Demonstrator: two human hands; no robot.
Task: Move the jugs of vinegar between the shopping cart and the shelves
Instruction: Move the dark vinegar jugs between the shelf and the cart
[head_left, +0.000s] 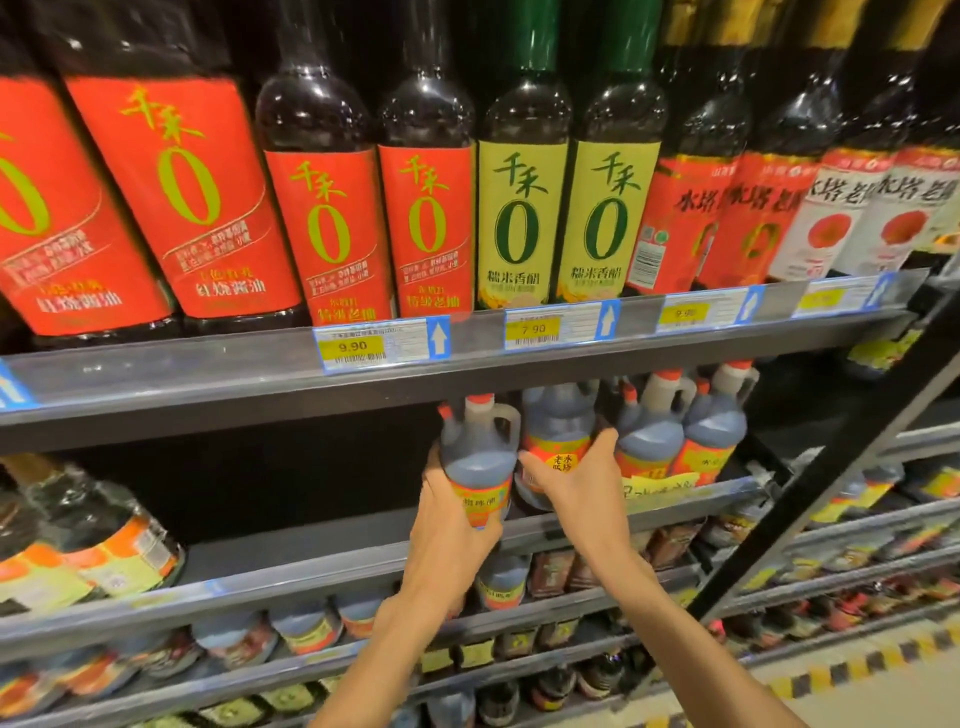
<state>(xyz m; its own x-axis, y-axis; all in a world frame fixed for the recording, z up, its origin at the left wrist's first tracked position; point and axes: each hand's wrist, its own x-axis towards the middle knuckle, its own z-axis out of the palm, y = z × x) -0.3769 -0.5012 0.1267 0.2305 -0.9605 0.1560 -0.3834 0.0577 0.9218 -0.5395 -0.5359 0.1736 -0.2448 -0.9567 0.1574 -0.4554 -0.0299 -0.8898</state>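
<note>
Two dark vinegar jugs with red caps and orange labels sit at the front of the middle shelf (311, 551). My left hand (452, 519) grips the left jug (478, 457) around its lower body. My right hand (576, 478) holds the neighbouring jug (558, 421) from the front, thumb and fingers spread round its label. Two more jugs of the same kind (680, 431) stand to the right on the same shelf. No shopping cart is in view.
The upper shelf (208, 374) carries tall bottles with red and yellow-green labels and price tags. Large bottles (83, 540) stand at the left of the middle shelf, with a dark gap beside them. Lower shelves hold several small bottles. A black slanted post (831, 467) crosses at right.
</note>
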